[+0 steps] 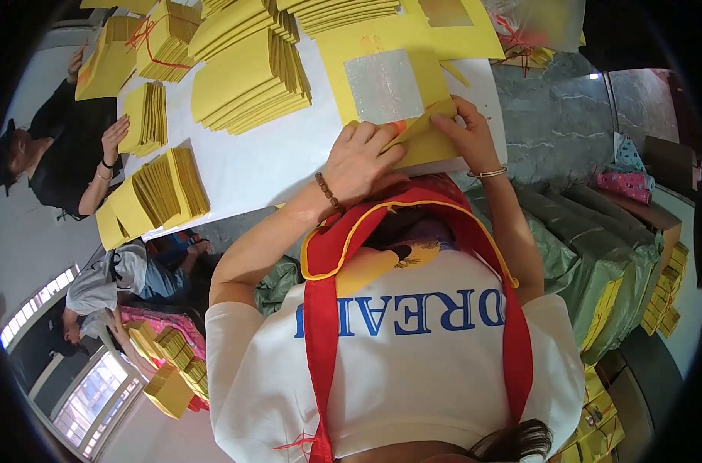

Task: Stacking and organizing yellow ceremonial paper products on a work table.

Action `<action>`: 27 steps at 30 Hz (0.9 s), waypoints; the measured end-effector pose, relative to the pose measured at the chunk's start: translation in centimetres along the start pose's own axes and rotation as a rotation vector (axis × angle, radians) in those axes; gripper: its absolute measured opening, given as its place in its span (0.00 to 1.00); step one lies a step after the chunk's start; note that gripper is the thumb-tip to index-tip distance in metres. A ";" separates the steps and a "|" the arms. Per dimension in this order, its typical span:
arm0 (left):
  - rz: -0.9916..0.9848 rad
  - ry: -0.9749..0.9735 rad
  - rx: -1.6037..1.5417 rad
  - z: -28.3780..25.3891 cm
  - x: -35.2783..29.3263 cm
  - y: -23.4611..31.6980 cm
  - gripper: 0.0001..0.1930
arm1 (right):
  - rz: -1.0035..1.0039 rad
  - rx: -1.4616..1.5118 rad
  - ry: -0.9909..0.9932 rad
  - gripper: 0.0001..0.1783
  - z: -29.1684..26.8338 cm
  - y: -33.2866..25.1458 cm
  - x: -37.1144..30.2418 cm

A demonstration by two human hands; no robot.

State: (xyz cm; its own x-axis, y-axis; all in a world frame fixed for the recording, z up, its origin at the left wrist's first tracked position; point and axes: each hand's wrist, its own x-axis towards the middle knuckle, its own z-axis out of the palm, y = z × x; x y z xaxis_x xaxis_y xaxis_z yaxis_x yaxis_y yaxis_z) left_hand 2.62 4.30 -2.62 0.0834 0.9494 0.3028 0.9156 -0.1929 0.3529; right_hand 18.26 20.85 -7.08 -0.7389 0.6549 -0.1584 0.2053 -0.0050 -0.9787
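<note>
A yellow paper sheet (334,65) with a silver foil square (383,86) lies at the near edge of the white-covered table. Its near edge is turned up and over in a fold (430,144). My left hand (360,160), a beaded bracelet at its wrist, has curled fingers closed on the left part of that fold; the fingertips are partly hidden. At the right end of the fold, my right hand (471,133) pinches the paper between thumb and fingers. A bangle circles the right wrist. A bit of orange shows beside the left fingers.
Folded yellow paper stacks stand fanned on the table (235,166), one large stack (246,83) left of the sheet. A red-tied bundle (165,42) is farther back. At left a co-worker's hand (115,137) touches a small stack (145,119). Green plastic-wrapped bundles (590,251) stand at right.
</note>
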 end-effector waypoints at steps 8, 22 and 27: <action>-0.024 -0.033 -0.025 -0.2 0.2 -0.3 0.18 | 0.014 0.021 0.014 0.19 0.2 -0.1 0.0; -0.086 0.028 -0.183 -0.1 0.6 -0.4 0.08 | -0.012 0.067 -0.092 0.18 -1.0 -0.2 -0.3; -0.155 0.144 -0.247 0.0 0.6 -0.6 0.09 | -0.233 0.048 -0.161 0.18 -1.2 0.8 -0.9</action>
State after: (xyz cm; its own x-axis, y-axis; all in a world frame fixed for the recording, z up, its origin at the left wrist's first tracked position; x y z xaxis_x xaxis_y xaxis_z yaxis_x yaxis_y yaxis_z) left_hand 2.12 4.98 -2.61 -0.1222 0.9309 0.3443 0.7885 -0.1197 0.6033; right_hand 19.81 21.16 -7.59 -0.8558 0.5142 0.0565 -0.0098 0.0932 -0.9956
